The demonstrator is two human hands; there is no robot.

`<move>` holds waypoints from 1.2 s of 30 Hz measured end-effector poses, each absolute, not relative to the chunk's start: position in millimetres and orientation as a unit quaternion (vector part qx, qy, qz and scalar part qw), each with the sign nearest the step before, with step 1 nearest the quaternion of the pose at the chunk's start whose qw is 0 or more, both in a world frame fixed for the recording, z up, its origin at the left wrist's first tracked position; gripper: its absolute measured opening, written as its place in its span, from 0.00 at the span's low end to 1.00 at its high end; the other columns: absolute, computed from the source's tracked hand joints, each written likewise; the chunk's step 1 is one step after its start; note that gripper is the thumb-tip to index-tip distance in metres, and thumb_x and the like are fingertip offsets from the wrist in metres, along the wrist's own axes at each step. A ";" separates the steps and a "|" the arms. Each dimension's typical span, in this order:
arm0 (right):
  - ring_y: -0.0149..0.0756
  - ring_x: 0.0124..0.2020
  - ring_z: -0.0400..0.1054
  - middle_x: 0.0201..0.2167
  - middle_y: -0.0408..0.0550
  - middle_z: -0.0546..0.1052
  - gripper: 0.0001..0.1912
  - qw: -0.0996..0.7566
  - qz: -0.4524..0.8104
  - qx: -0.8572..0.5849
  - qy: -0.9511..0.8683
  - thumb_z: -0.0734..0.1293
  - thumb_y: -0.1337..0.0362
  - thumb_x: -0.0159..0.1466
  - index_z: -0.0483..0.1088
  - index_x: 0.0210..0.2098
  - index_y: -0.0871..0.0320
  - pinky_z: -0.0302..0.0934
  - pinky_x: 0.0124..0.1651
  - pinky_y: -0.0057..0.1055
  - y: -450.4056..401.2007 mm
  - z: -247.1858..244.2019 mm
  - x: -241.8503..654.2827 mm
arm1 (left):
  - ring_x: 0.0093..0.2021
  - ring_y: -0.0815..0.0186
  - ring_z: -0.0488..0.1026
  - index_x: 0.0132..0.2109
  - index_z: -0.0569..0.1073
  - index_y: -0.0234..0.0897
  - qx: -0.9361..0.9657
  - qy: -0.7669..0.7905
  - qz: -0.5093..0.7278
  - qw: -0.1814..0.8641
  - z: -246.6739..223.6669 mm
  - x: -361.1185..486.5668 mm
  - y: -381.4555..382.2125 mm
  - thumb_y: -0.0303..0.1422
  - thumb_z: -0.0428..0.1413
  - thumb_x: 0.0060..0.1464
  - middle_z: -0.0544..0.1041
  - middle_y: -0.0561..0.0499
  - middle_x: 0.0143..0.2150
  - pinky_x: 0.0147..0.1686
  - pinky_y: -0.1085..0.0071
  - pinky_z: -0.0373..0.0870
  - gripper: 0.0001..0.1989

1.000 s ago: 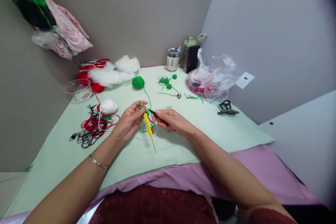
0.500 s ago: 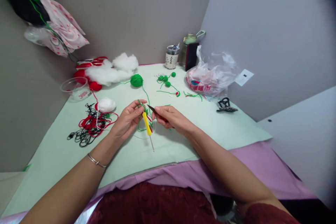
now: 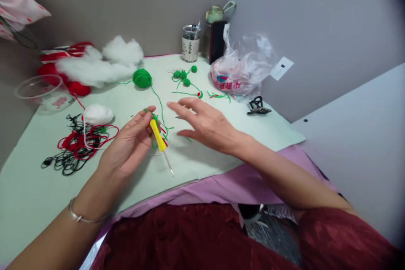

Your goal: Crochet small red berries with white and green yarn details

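My left hand [image 3: 134,137] pinches a crochet hook [image 3: 157,136] with a yellow handle, its metal tip pointing down toward me. A small piece of green yarn work [image 3: 152,114] is at the fingertips, by the upper end of the handle. My right hand [image 3: 207,124] is over the table with its fingers spread. A dark pointed scissors tip [image 3: 179,117] shows beneath those fingers; the rest is hidden under the hand. From the green yarn ball [image 3: 142,78], a strand runs down toward my left hand. Short red and green yarn ends [image 3: 164,133] lie behind the hook.
Left of my hands are tangled black and red cords [image 3: 79,143], a white yarn ball [image 3: 98,114], white stuffing [image 3: 95,65] and a clear plastic tub [image 3: 41,97]. Farther back are small green balls [image 3: 183,76], a pen jar [image 3: 190,44], a plastic bag [image 3: 234,71] and a hair claw [image 3: 258,105].
My right hand has opened from its grip on the dark scissors, which now show only a tip under it. My left hand still holds the crochet hook. The camera view has shifted.
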State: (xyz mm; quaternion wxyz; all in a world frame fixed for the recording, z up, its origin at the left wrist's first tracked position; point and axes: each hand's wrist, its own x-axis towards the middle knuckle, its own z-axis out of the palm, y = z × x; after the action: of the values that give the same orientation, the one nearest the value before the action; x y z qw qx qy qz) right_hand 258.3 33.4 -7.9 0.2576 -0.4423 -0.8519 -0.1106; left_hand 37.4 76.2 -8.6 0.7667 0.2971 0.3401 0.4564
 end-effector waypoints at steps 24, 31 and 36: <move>0.31 0.37 0.75 0.35 0.42 0.81 0.02 0.669 0.413 -0.364 -0.499 0.76 0.61 0.67 0.83 0.40 0.47 0.69 0.40 0.26 -26.1 -11.7 183.1 | 0.44 0.66 0.76 0.56 0.83 0.46 0.374 0.296 0.382 0.792 4.2 18.7 6.4 0.33 0.75 0.49 0.84 0.52 0.41 0.52 0.68 0.69 0.26; 0.31 0.34 0.71 0.33 0.43 0.77 0.09 0.647 0.351 -0.404 -0.542 0.69 0.60 0.73 0.84 0.43 0.48 0.67 0.39 0.29 -25.5 -14.5 183.5 | 0.43 0.67 0.75 0.56 0.81 0.45 0.430 0.295 0.369 0.769 0.3 17.0 12.8 0.33 0.73 0.53 0.82 0.53 0.40 0.49 0.70 0.68 0.24; 0.35 0.36 0.73 0.34 0.44 0.78 0.08 0.644 0.331 -0.392 -0.568 0.69 0.62 0.73 0.83 0.42 0.50 0.69 0.40 0.32 -24.5 -10.9 184.8 | 0.36 0.69 0.73 0.63 0.77 0.44 0.404 0.313 0.370 0.776 5.6 19.0 12.6 0.34 0.75 0.50 0.79 0.55 0.35 0.42 0.71 0.67 0.34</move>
State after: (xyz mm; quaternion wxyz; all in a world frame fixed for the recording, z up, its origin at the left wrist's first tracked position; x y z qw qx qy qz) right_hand 184.8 -24.5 -10.9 0.6437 -0.3923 -0.5678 0.3307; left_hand 19.0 12.6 5.6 0.7758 0.4035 0.3134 0.3704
